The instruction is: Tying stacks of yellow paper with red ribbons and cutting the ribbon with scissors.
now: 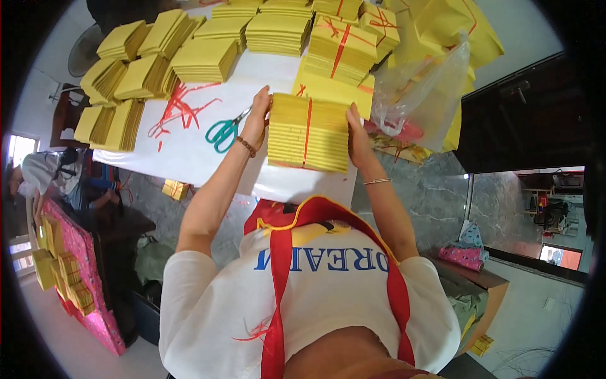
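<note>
Between my hands is a thick bundle of yellow folded paper (289, 136), with a red strip (308, 129) running down its middle. My left hand (255, 119) presses on the bundle's left side, fingers stretched along it. On the opposite side my right hand (359, 136) grips the edge. Teal-handled scissors (222, 134) lie on the white tabletop (189, 158), just left of my left hand. Beyond the bundle, a flat yellow sheet (325, 88) and a tied yellow bundle (341, 50) rest on the table.
Loose red strips (183, 110) lie left of the scissors. Several yellow paper stacks (205, 60) line the table's far side. A clear plastic bag (426, 95) sits at the right. At far left, a person (57, 174) is near a pink-covered table (101, 297) with more bundles.
</note>
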Tool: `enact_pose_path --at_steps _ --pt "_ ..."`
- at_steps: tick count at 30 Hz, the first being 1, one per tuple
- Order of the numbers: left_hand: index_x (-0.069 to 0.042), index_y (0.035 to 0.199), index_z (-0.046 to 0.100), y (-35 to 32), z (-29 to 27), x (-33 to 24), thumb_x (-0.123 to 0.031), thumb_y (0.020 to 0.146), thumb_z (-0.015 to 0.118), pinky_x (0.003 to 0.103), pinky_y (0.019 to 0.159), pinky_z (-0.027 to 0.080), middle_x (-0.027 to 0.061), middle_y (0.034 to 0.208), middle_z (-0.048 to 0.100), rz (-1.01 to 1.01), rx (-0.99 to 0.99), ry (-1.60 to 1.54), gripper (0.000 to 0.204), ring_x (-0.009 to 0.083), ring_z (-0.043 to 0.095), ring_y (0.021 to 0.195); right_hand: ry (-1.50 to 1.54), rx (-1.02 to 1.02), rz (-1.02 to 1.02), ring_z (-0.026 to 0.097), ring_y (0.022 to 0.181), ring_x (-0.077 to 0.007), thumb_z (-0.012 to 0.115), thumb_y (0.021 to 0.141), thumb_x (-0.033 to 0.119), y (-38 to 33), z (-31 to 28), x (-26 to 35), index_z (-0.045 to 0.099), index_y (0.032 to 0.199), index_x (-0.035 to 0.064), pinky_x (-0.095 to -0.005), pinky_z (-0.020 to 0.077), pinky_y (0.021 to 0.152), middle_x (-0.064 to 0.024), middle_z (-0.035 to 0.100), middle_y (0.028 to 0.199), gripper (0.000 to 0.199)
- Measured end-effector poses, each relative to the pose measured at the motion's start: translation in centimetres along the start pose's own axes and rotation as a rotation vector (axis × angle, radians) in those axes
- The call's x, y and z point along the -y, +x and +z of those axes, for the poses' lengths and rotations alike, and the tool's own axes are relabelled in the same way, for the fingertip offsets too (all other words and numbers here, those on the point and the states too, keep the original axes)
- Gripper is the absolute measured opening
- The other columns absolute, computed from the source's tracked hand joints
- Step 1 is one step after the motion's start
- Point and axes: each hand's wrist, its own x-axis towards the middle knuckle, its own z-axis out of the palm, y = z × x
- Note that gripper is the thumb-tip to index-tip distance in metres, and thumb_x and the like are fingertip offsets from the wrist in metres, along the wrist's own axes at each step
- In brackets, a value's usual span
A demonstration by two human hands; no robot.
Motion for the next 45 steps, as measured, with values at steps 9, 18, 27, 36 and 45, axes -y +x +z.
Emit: enact_pose_path --at_steps 9,18,27,36,45 --pt "-0.004 0.134 0.027 -0.3 1.9 -0.9 -0.052 0.09 0.028 0.034 0.096 0.037 0.0108 0.134 0.034 0.041 -0.012 -0.443 0.065 0.0203 0.04 0.118 0.183 0.081 0.063 0.048 0.106 -0.0155 0.041 0.09 0.038 -1.1 2.1 3.0 0.039 0.127 0.0061 -0.0281 0.0391 0.09 -0.0045 0.048 0.121 0.049" --pt "-0.007 0.136 0.019 -2.3 0.7 1.5 -0.053 0.09 0.025 0.035 0.098 0.031 0.0171 0.125 0.041 0.325 -0.344 -0.169 0.065 0.0249 0.041 0.116 0.036 0.355 -0.157 0.029 0.126 -0.0173 0.041 0.091 0.029 0.0 -0.8 1.6 0.034 0.13 0.001 -0.0321 0.0221 0.103 -0.0086 0.033 0.136 0.049" --pt "-0.004 0.13 0.033 0.1 -3.9 3.1 -0.043 0.091 0.036 0.033 0.096 0.036 0.0112 0.124 0.046 -0.14 0.12 -0.261 0.055 0.0204 0.045 0.114 0.106 -0.281 0.241 0.034 0.119 -0.0232 0.041 0.087 0.049 -7.0 -1.2 -7.2 0.022 0.137 0.0212 -0.0421 0.0298 0.092 -0.0026 0.032 0.136 0.059" --pt "-0.005 0.131 0.033 -7.7 2.7 -1.2 -0.044 0.092 0.033 0.03 0.097 0.035 0.0078 0.125 0.046 -0.55 0.115 -0.217 0.055 0.0161 0.043 0.116 0.312 -0.073 0.255 0.031 0.123 -0.0205 0.037 0.085 0.058 -9.8 -0.8 -6.2 0.031 0.132 0.0085 -0.0401 0.0234 0.101 -0.007 0.034 0.134 0.068" --pt "0.004 0.135 0.014 -5.8 10.6 3.2 -0.049 0.091 0.027 0.033 0.107 0.01 0.0179 0.141 0.017 0.184 0.21 0.33 0.07 0.026 0.013 0.132 0.373 -0.068 0.016 0.045 0.114 -0.0205 0.033 0.091 0.046 -10.9 -3.4 5.5 0.035 0.129 0.0088 -0.0348 0.0389 0.094 -0.0078 0.044 0.126 0.053"
